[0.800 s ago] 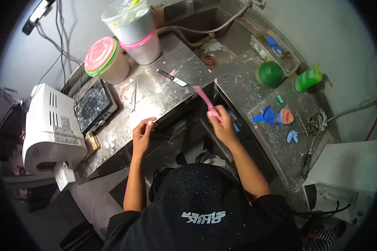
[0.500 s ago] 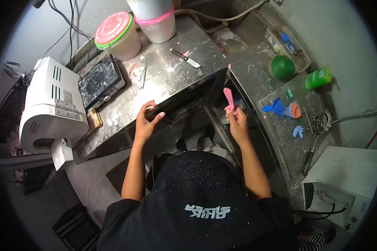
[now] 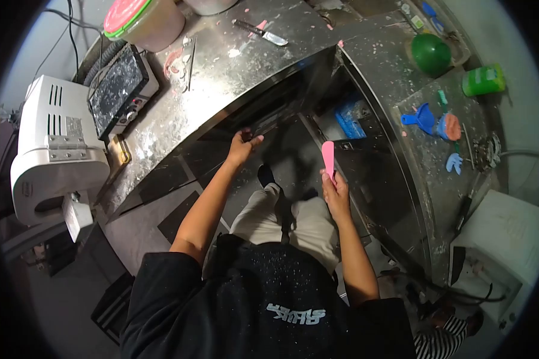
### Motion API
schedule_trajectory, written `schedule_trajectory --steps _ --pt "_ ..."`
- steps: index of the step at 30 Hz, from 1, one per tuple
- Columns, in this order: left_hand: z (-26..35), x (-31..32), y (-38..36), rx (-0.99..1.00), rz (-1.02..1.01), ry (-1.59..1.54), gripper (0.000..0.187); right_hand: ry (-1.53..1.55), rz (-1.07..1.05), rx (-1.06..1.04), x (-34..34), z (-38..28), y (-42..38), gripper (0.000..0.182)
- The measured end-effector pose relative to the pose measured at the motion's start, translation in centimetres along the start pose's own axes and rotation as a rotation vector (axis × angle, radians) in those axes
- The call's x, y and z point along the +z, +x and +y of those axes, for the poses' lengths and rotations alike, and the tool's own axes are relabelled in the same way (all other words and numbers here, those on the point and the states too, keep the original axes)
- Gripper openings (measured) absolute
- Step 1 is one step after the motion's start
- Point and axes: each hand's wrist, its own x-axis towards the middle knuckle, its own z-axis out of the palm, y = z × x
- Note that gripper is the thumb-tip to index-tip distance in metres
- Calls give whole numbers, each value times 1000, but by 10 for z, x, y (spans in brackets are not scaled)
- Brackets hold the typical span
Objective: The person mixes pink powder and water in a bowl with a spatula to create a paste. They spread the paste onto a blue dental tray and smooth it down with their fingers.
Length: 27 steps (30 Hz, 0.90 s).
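Note:
My right hand (image 3: 336, 190) is closed around the handle of a pink spatula (image 3: 329, 157), whose flat blade points up and away from me. Nothing is held in my left hand (image 3: 244, 146), its fingers apart, over the dark opening below the metal counter (image 3: 212, 78). On that counter lie a knife (image 3: 274, 38) and a thin metal tool (image 3: 191, 64). To the right, on the side counter, are a blue scoop-like piece (image 3: 423, 118), a pink-filled blue cup (image 3: 450, 127) and a green rubber bowl (image 3: 430, 55).
A white machine (image 3: 60, 140) stands at the left beside a black-topped device (image 3: 118, 93). Behind them is a lidded tub (image 3: 153, 27). A green container (image 3: 484, 80) and a white machine (image 3: 497, 248) are at the right. A person in striped clothing (image 3: 443, 341) is at the lower right.
My left hand has moved from near the counter's edge to over the opening. My right hand still holds the pink spatula, now lower. The view has shifted, showing more of the legs and a blue package.

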Motion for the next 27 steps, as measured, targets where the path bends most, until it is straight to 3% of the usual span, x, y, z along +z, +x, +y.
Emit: schedule_trajectory --steps 3,4,6,8,9,11,15,17,20,23,25,27 --pt "-25 -8 34 -186 135 138 51 -23 -63 104 -17 61 17 28" --pt "-65 -11 61 -19 130 -19 46 -61 -79 99 -23 86 26 29" --pt "-108 -32 133 316 243 590 40 -80 -108 113 -36 132 47 32" --pt "-122 -27 154 207 347 430 34 -93 -95 134 -53 178 49 33" --pt "-100 -10 146 -33 393 -51 31 -99 -92 138 -66 198 48 33" --pt "-89 24 151 166 529 -354 27 -116 -68 164 -94 232 43 33" --pt "-100 28 161 248 556 -225 30 -157 -36 254 -147 289 10 31" --pt "-115 14 181 235 524 -263 30 -158 -28 268 -156 305 7 30" --pt "-100 33 146 219 462 -169 39 -183 -25 272 -157 308 16 25" --pt "-123 54 126 497 535 -193 52 -234 -108 223 -141 306 52 20" --pt "-139 64 110 445 437 -333 57 -241 -149 -11 -96 284 88 17" --pt "-122 68 81 436 286 -308 52 -165 -240 -80 -56 251 109 16"
